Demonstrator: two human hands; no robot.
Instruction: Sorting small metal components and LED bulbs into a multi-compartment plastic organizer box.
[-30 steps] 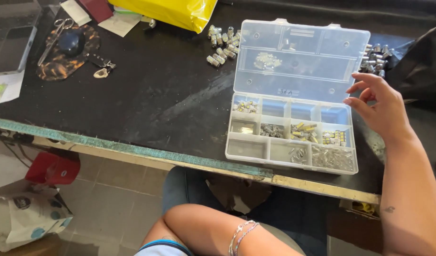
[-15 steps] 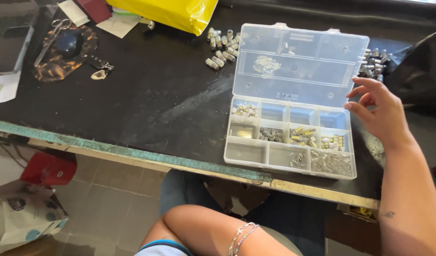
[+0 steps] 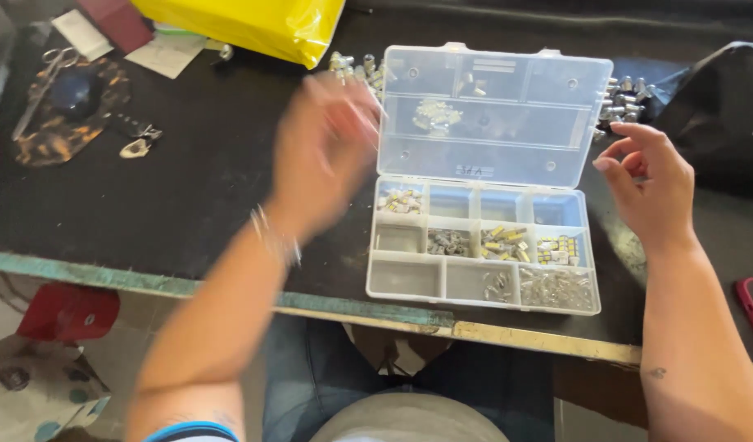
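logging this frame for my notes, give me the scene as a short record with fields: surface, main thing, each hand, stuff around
surface: black worktable with a worn front edge
main thing: clear plastic compartment box, lid open and leaning back, small metal parts in several compartments
left hand: left hand raised over the table left of the box, blurred, a bracelet at the wrist; grip cannot be told
right hand: right hand open beside the box's right edge, holding nothing
around: yellow bag at the top, loose metal parts right of the lid, scissors far left
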